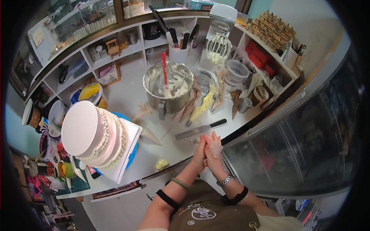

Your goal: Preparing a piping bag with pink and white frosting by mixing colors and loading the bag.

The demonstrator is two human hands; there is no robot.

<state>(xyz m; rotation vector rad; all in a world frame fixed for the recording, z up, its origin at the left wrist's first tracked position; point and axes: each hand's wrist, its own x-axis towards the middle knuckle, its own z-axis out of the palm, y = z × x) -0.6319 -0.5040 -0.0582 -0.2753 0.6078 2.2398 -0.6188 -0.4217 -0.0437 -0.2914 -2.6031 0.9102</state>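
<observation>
Both of my hands are pressed together over the table's front edge. My left hand [199, 151] and my right hand [212, 163] close around a crumpled, pale pink piping bag [215, 149]. Much of the bag is hidden between the palms. Just beyond my fingers, an offset-free icing spatula [192, 132] with a black handle lies flat on the table. To the left stands a tiered pale pink cake [81, 131] with white piped borders, on a white square board [131, 144] over a blue turntable [133, 154].
A steel mixing bowl [156, 102] holds white cream and a red-handled spatula [164, 68]. Filled piping bags, one yellow [202, 105], lie right of it. Behind are a stand mixer [222, 14] with a creamy whisk [218, 49] and a white basket [237, 72]. A glass-fronted cabinet [289, 144] borders the right.
</observation>
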